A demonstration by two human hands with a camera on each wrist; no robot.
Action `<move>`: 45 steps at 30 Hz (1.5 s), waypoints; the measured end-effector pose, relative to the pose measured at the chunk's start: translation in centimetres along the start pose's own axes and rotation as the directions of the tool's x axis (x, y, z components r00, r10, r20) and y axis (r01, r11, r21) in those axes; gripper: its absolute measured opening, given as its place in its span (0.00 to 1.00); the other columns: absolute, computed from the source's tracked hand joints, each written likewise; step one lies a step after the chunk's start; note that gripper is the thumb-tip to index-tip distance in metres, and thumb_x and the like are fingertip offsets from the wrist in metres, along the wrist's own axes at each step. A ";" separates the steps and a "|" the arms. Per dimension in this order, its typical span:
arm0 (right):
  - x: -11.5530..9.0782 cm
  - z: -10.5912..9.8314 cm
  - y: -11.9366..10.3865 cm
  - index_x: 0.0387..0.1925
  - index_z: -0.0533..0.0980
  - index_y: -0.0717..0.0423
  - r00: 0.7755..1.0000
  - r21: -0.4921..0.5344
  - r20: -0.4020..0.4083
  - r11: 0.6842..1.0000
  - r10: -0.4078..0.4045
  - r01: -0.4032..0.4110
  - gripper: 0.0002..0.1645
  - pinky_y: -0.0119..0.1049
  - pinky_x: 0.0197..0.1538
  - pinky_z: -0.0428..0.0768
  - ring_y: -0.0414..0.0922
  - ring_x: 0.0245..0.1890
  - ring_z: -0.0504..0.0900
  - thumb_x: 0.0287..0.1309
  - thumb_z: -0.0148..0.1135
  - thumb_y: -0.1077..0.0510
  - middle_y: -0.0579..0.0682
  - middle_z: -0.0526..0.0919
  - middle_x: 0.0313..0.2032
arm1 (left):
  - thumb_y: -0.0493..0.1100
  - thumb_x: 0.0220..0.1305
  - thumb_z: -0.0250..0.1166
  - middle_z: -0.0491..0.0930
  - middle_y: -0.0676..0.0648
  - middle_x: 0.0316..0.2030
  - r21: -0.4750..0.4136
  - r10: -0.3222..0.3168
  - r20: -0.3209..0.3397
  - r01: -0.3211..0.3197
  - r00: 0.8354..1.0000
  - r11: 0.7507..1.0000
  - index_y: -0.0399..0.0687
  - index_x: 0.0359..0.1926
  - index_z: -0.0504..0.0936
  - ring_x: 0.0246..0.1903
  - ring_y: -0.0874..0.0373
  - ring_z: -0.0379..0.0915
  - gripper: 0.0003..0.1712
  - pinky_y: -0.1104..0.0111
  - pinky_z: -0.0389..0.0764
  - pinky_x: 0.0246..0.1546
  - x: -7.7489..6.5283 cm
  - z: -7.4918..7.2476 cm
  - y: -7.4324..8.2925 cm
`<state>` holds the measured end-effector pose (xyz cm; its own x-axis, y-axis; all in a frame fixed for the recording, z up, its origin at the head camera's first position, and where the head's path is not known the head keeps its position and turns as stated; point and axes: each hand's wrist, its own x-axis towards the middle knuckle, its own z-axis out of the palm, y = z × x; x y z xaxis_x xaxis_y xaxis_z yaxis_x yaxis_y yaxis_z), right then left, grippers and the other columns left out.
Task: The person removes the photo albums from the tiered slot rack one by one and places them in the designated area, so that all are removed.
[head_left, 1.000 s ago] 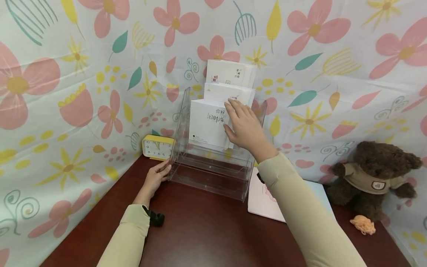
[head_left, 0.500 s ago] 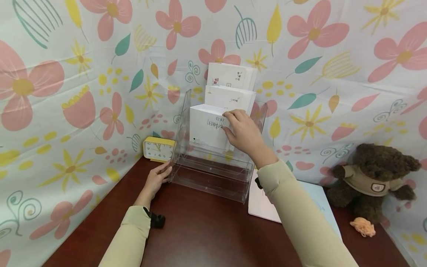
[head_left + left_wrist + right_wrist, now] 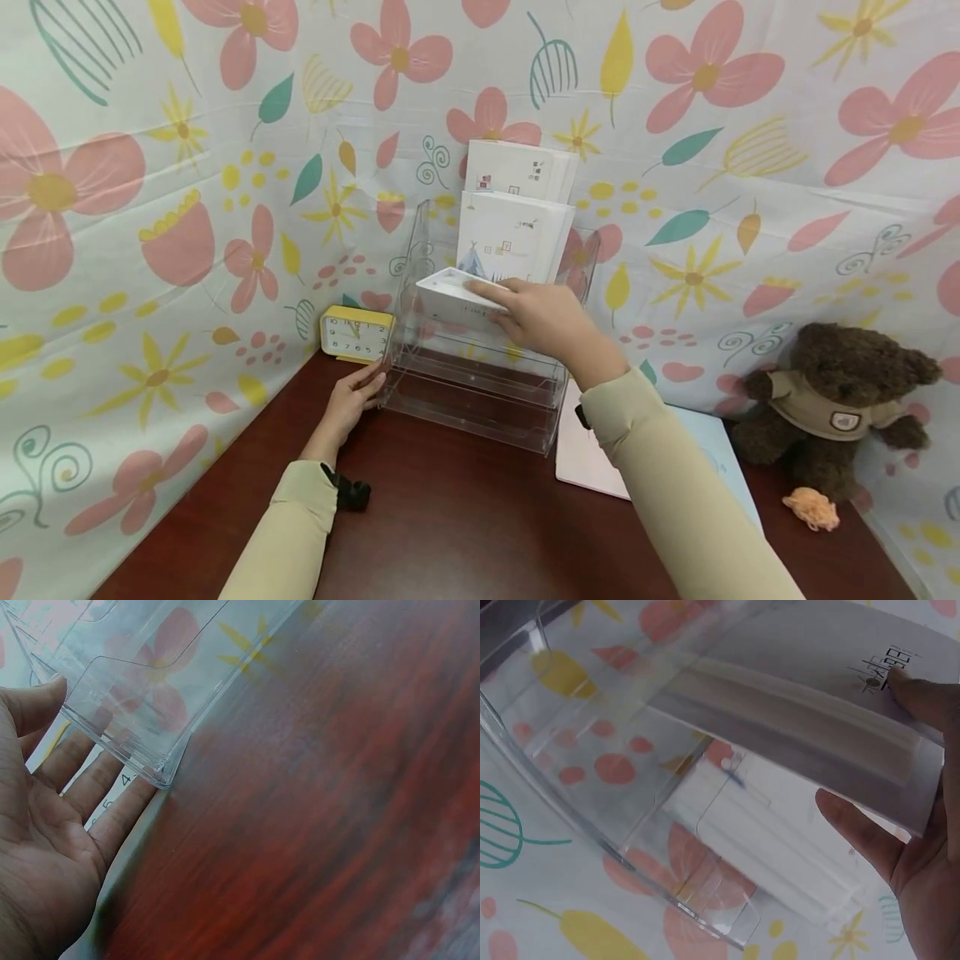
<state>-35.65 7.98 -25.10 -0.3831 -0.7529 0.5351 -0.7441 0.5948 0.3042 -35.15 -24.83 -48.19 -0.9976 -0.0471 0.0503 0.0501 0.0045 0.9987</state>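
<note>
In the head view my right hand (image 3: 551, 325) pinches a white book (image 3: 442, 287) by its top edge. The book leans forward, so its top faces up. In the right wrist view the thumb lies on the printed cover and the other fingers are on its back side. It stands in a tier of a clear acrylic rack (image 3: 468, 423). Behind it are a white book with a tent drawing (image 3: 510, 237) and further white books (image 3: 502, 167). My left hand (image 3: 52, 817) grips the rack's left side, thumb at the front edge, fingers behind the panel.
A yellow alarm clock (image 3: 356, 333) stands left of the rack. To the right lie a pink notebook (image 3: 588, 454) and a light-blue one (image 3: 720, 450), partly under my right sleeve. A brown teddy bear (image 3: 832, 392) and orange yarn (image 3: 812, 508) are farther right, on the dark wood table (image 3: 450, 533).
My right hand has gone from touching the front book to pinching its top and tilting it forward and down, uncovering the tent-drawing book behind. My left hand has stayed at the rack.
</note>
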 end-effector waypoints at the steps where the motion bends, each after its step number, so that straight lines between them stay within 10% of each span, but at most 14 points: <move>1: 0.0 0.0 -0.3 0.70 0.71 0.33 1.000 0.002 0.013 1.000 -0.014 0.014 0.32 0.42 0.19 0.75 0.46 0.17 0.74 0.66 0.66 0.51 0.48 0.84 0.53 | 0.53 0.74 0.61 0.62 0.41 0.73 0.003 0.005 -0.001 -0.005 1.000 1.000 0.52 0.75 0.66 0.70 0.43 0.62 0.34 0.48 0.72 0.64 0.0 0.0 0.0; 10: -0.3 0.6 -2.0 0.74 0.65 0.34 0.995 0.049 0.084 0.998 -0.052 0.048 0.32 0.46 0.23 0.79 0.51 0.27 0.84 0.73 0.57 0.55 0.50 0.74 0.67 | 0.53 0.73 0.62 0.63 0.44 0.73 0.013 0.016 -0.007 -0.016 1.000 1.000 0.54 0.74 0.67 0.70 0.45 0.62 0.33 0.49 0.74 0.62 -0.2 0.1 0.1; 22: -1.1 1.5 -2.8 0.70 0.72 0.35 0.996 -0.029 -0.062 0.998 -0.062 0.061 0.30 0.39 0.13 0.66 0.43 0.12 0.59 0.69 0.56 0.58 0.51 0.83 0.57 | 0.53 0.74 0.61 0.62 0.43 0.74 0.030 0.016 -0.005 -0.016 1.000 0.999 0.54 0.75 0.66 0.70 0.44 0.61 0.33 0.48 0.73 0.63 -0.3 0.1 0.3; 32: -1.2 2.7 -4.1 0.71 0.69 0.30 0.990 -0.177 -0.112 0.982 -0.086 0.066 0.34 0.36 0.11 0.65 0.44 0.17 0.71 0.67 0.59 0.57 0.47 0.82 0.57 | 0.56 0.72 0.62 0.60 0.43 0.75 0.015 0.004 0.004 -0.004 1.000 1.000 0.55 0.75 0.66 0.70 0.44 0.61 0.35 0.48 0.72 0.64 -0.4 0.1 0.2; 45: -2.5 2.3 -5.2 0.68 0.74 0.32 0.946 -0.073 -0.321 0.997 -0.037 0.014 0.31 0.38 0.13 0.67 0.46 0.33 0.86 0.68 0.55 0.61 0.46 0.84 0.55 | 0.56 0.71 0.63 0.62 0.43 0.74 0.021 0.022 0.001 -0.022 1.000 1.000 0.55 0.75 0.67 0.70 0.44 0.62 0.35 0.48 0.73 0.63 -0.3 0.0 0.0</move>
<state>-32.09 6.16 -29.84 -0.1590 -0.6439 0.7484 -0.7075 0.6030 0.3685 -34.89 -24.79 -48.21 -0.9963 -0.0462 0.0722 0.0710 0.0266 0.9971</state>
